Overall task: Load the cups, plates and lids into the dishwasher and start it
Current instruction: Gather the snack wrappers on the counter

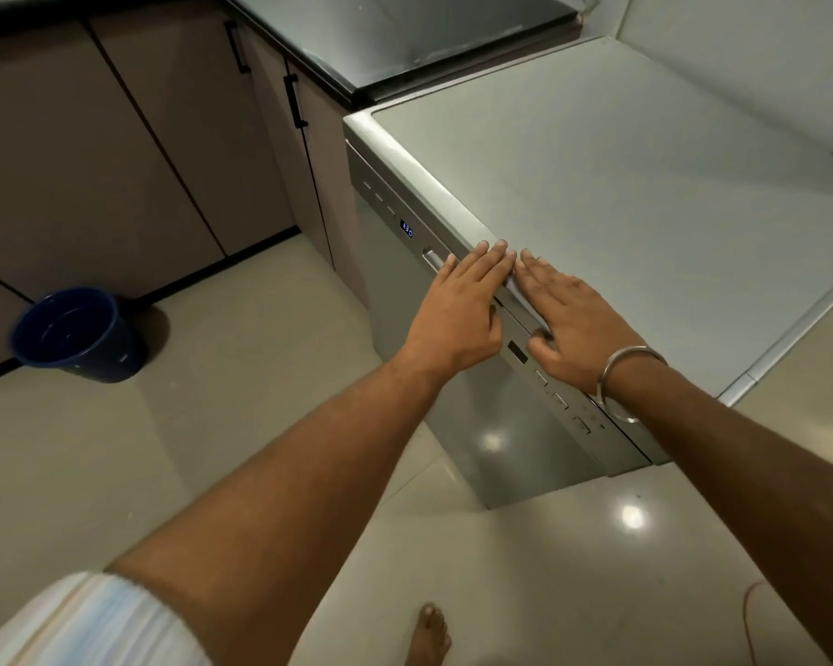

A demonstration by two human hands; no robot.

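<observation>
In the head view, the dishwasher point(453, 377) stands against the right side of the kitchen with its door closed. Both hands lie flat along the top front edge of the door. The left hand point(458, 310) has its fingers straight and together, tips on the rim just above the door handle point(433, 258). The right hand point(568, 324) lies just beside it, fingertips nearly touching those of the left, fingers spread straight over the edge and the thumb down on the control strip point(549, 391). Neither hand grips anything; both seem to press the door shut. A metal bangle point(621, 377) circles the right wrist.

A small blue display point(406, 229) glows on the control strip to the far side of the hands, so the machine looks powered on; its digits are too small to read surely. No cups, plates or lids show anywhere, not on the dishwasher's top point(645, 209) nor on the dark counter point(405, 36) beyond it. I judge that loading is finished and they sit inside, behind the closed door. What may remain is pressing start; whether the cycle already runs cannot be told.

A blue bucket point(78, 334) stands on the floor point(213, 449) at the far left, near the cabinets point(117, 161).
</observation>
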